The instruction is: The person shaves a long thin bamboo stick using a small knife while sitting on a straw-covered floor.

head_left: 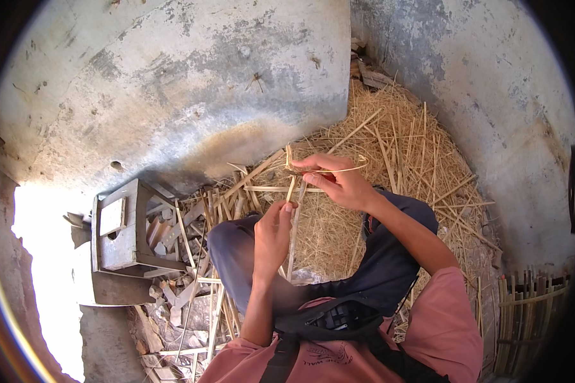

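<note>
My left hand (273,237) is closed, thumb and fingers pinching a thin, pale bamboo strip (291,189) that stands upright in front of me. Just above and to the right, my right hand (340,184) is closed around a small dark blade (295,172), its handle hidden in the fingers. The blade lies across the strip near its upper part. A thin curled shaving (359,167) loops out over the back of my right hand. Below the hands, a longer pale stick (294,239) slants down between my bent legs.
A heap of shavings and split strips (402,143) spreads ahead and to the right. On the left stands a grey wooden box (122,225) beside wood scraps (179,297). Weathered walls (172,76) enclose the spot. A slatted bamboo piece (530,319) stands at the lower right.
</note>
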Demonstrator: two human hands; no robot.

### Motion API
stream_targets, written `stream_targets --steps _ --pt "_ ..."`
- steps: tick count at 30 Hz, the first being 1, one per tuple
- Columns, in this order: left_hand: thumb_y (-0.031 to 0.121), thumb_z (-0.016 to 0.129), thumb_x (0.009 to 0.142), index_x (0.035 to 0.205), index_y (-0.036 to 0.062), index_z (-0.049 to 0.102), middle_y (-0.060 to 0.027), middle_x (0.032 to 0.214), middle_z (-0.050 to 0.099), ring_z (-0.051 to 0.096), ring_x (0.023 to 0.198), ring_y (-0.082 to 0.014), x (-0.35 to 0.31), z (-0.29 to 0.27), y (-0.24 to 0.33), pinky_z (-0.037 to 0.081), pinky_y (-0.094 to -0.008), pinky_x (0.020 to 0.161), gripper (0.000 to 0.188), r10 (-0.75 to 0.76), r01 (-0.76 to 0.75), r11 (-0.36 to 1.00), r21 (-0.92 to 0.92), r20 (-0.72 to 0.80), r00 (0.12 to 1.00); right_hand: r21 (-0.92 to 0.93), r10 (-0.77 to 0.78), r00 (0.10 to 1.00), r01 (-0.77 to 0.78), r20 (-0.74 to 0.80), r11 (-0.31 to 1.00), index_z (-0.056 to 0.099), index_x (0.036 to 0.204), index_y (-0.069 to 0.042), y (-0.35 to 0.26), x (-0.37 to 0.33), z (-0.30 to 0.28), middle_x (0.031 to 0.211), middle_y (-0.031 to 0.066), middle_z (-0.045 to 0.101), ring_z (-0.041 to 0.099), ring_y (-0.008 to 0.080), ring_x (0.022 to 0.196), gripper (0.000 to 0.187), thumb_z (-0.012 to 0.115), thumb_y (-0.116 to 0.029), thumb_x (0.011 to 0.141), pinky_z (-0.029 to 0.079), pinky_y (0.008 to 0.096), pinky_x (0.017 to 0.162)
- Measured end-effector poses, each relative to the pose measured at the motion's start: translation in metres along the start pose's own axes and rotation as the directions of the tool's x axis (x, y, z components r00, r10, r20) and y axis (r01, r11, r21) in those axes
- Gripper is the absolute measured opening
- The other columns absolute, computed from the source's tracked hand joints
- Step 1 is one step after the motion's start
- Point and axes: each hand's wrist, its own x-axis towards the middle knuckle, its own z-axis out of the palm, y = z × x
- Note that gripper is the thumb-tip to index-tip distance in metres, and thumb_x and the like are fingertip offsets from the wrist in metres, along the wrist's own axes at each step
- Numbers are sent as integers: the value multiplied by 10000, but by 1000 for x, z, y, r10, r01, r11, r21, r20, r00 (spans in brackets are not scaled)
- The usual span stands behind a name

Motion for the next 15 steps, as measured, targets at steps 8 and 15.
stream_targets --steps 8,15 --pt "308 536 1157 1185 4 744 1 702 464 435 674 -85 -2 -5 -5 380 -287 607 369 9 -9 999 -37 3 1000 253 67 997 -72 30 965 603 1499 -131 -4 1 6 1076 36 721 672 142 889 391 597 -288 1141 550 313 749" --pt "297 554 1153 1195 -8 733 -15 716 512 458 690 -84 0 -2 -7 398 -287 619 356 9 -8 998 -55 20 1000 84 -113 989 121 -95 989 567 1512 -172 12 2 12 796 -22 580 569 116 674 449 666 -316 1098 475 300 665"
